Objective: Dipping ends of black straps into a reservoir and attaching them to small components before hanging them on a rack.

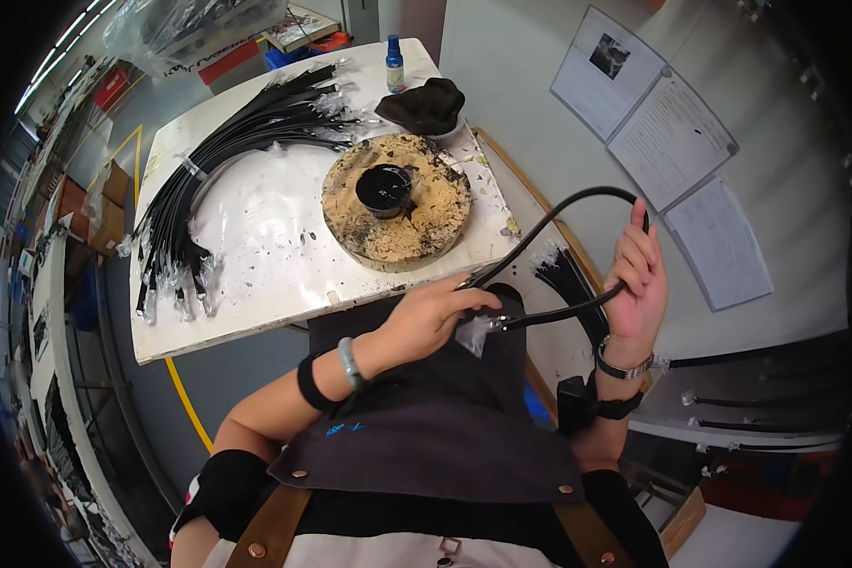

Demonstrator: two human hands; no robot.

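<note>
A: With the round block [369, 239] as the clock's centre, where's the black cable [596, 191]?

B: Between three and five o'clock, looped in the air over the person's lap.

A: And the hands?

B: The left hand [424, 317], at five, pinches near one end, thumb and fingers together; the other end, in clear plastic [473, 337], hangs just by its fingertips. The right hand [639, 270], past three, curls loosely round the bend, index finger raised.

A: What's the surface like?

B: A white table [265, 218], scuffed and flecked dark. The block is tan, smeared black, with a small cup [384, 189] of something black on top. A cable bundle [175, 208] arcs from eight to eleven; a blue spray bottle [395, 71] stands at twelve, a dark cloth [426, 106] near one.

A: Beyond that?

B: A pale wall [511, 85] with papers [672, 137] at two, cardboard boxes [109, 218] at nine, and a grey floor [227, 379] with a yellow line [188, 407] toward seven-thirty.
</note>
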